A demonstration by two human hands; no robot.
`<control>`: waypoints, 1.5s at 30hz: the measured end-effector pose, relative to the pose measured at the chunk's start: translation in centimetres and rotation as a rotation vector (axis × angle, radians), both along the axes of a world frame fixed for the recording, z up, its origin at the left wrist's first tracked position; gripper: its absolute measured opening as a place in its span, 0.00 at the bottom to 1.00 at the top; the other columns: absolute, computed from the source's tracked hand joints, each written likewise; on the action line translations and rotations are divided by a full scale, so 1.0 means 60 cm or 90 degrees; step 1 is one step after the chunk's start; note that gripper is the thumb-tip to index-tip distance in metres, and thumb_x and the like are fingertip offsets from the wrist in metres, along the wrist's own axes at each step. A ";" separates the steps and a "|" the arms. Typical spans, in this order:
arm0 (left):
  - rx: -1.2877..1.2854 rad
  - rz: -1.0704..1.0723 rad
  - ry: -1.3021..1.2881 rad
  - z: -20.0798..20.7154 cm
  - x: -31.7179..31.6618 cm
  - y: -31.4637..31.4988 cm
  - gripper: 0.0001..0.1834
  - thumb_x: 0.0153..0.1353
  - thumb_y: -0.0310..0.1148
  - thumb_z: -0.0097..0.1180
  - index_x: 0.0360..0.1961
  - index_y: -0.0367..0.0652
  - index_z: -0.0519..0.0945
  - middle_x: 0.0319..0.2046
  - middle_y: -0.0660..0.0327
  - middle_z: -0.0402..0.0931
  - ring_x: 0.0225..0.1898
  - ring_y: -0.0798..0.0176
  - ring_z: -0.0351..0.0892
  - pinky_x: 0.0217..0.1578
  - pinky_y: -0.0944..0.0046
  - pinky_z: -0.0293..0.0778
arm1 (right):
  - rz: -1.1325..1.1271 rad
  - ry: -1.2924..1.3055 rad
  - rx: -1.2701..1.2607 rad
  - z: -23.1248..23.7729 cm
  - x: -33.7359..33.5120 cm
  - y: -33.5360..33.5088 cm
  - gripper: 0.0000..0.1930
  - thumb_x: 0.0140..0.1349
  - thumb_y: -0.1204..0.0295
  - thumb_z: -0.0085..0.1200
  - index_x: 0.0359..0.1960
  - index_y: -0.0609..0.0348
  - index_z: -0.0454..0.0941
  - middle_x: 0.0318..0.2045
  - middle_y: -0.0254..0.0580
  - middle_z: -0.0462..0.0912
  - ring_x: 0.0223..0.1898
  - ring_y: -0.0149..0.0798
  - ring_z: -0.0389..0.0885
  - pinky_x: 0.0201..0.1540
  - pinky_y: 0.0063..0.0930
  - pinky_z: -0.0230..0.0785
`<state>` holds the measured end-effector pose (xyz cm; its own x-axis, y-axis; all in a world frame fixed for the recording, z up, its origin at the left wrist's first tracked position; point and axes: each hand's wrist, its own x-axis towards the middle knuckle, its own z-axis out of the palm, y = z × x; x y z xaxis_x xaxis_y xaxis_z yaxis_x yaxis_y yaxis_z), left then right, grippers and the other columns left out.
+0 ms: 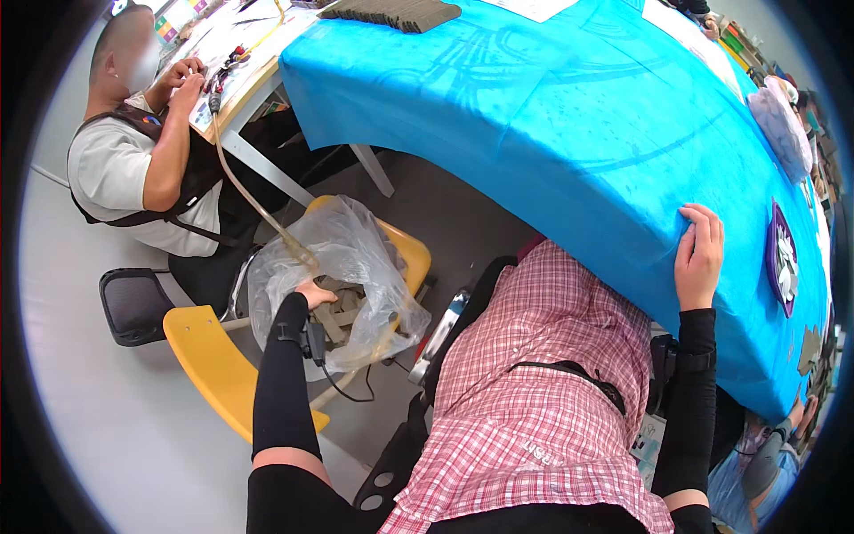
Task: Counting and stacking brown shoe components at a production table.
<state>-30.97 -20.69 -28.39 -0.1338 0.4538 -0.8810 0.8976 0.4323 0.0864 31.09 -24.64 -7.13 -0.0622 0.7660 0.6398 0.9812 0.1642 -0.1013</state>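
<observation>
A clear plastic bag (374, 233) stands with its mouth open on a yellow chair (203, 363) to my left. Inside lie several flat grey-brown strips (342, 313). My left hand (313, 293) reaches into the bag beside the strips; its thumb shows, but most of its fingers are hidden, so I cannot tell whether it grips one. On the near edge of the table's blue cover (569, 125) rests my right hand (700, 254), fingers stretched out and nothing held.
A stack of grey-brown pieces (391, 12) lies at the table's far edge. Right of my right hand is a purple tray (776, 258) of pale pieces, near a bagged bundle (783, 125). A masked person (147, 160) works at a white table at left. Another person's arm (765, 463) shows lower right.
</observation>
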 end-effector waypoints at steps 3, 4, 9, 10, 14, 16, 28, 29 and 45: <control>0.345 0.080 0.013 -0.134 -0.074 -0.030 0.55 0.32 0.53 0.69 0.60 0.37 0.60 0.57 0.43 0.64 0.56 0.48 0.67 0.55 0.60 0.64 | 0.012 -0.007 -0.013 -0.002 -0.009 0.012 0.11 0.58 0.83 0.39 0.39 0.63 0.72 0.41 0.46 0.75 0.44 0.46 0.73 0.48 0.34 0.65; 0.315 0.052 0.113 -0.084 0.003 -0.006 0.57 0.31 0.55 0.69 0.60 0.35 0.59 0.57 0.43 0.64 0.57 0.47 0.65 0.57 0.59 0.62 | -0.012 -0.024 -0.008 -0.001 0.000 0.005 0.11 0.58 0.83 0.39 0.39 0.64 0.72 0.41 0.46 0.75 0.44 0.46 0.73 0.48 0.34 0.65; 0.205 0.008 0.280 -0.072 0.010 -0.012 0.70 0.30 0.73 0.58 0.63 0.28 0.50 0.61 0.42 0.57 0.66 0.42 0.50 0.65 0.51 0.42 | -0.004 -0.029 -0.007 0.001 -0.002 0.008 0.10 0.58 0.83 0.38 0.39 0.65 0.72 0.41 0.48 0.75 0.44 0.47 0.73 0.48 0.35 0.65; 0.203 0.008 0.277 -0.076 0.009 -0.007 0.70 0.30 0.73 0.58 0.63 0.28 0.50 0.61 0.42 0.57 0.66 0.42 0.50 0.65 0.51 0.42 | -0.005 -0.027 -0.006 0.000 -0.003 0.009 0.11 0.56 0.84 0.39 0.38 0.64 0.72 0.41 0.48 0.75 0.44 0.47 0.73 0.48 0.35 0.65; 0.048 -0.047 0.226 -0.073 0.017 0.021 0.72 0.27 0.80 0.51 0.65 0.33 0.50 0.66 0.40 0.44 0.69 0.44 0.39 0.65 0.49 0.34 | -0.007 -0.045 0.000 0.000 -0.005 0.012 0.12 0.54 0.85 0.39 0.38 0.64 0.72 0.40 0.47 0.75 0.43 0.48 0.73 0.48 0.36 0.65; 0.006 -0.057 0.222 -0.074 0.012 0.022 0.71 0.28 0.79 0.52 0.65 0.35 0.51 0.66 0.43 0.45 0.68 0.46 0.40 0.65 0.48 0.33 | -0.007 -0.040 0.000 -0.001 -0.005 0.012 0.12 0.54 0.85 0.39 0.38 0.64 0.72 0.40 0.48 0.76 0.43 0.48 0.73 0.47 0.36 0.65; 0.285 -0.002 0.294 -0.069 0.020 -0.012 0.61 0.32 0.61 0.66 0.65 0.44 0.53 0.62 0.48 0.58 0.62 0.48 0.58 0.61 0.55 0.56 | -0.024 -0.028 0.015 -0.003 -0.006 0.012 0.13 0.53 0.85 0.40 0.38 0.63 0.73 0.40 0.45 0.76 0.43 0.47 0.73 0.46 0.35 0.66; 0.332 0.008 0.307 -0.066 0.030 -0.018 0.57 0.34 0.60 0.66 0.64 0.43 0.57 0.60 0.48 0.61 0.61 0.49 0.60 0.60 0.56 0.58 | -0.022 -0.029 0.017 -0.004 -0.003 0.012 0.13 0.53 0.85 0.41 0.38 0.63 0.73 0.40 0.45 0.76 0.42 0.47 0.73 0.46 0.35 0.66; 0.382 0.846 -0.337 -0.004 -0.020 -0.027 0.32 0.41 0.42 0.67 0.44 0.30 0.73 0.37 0.46 0.78 0.44 0.49 0.77 0.45 0.55 0.72 | 0.009 -0.016 0.046 -0.001 0.002 0.011 0.12 0.50 0.84 0.45 0.37 0.61 0.73 0.39 0.43 0.76 0.41 0.47 0.73 0.44 0.36 0.66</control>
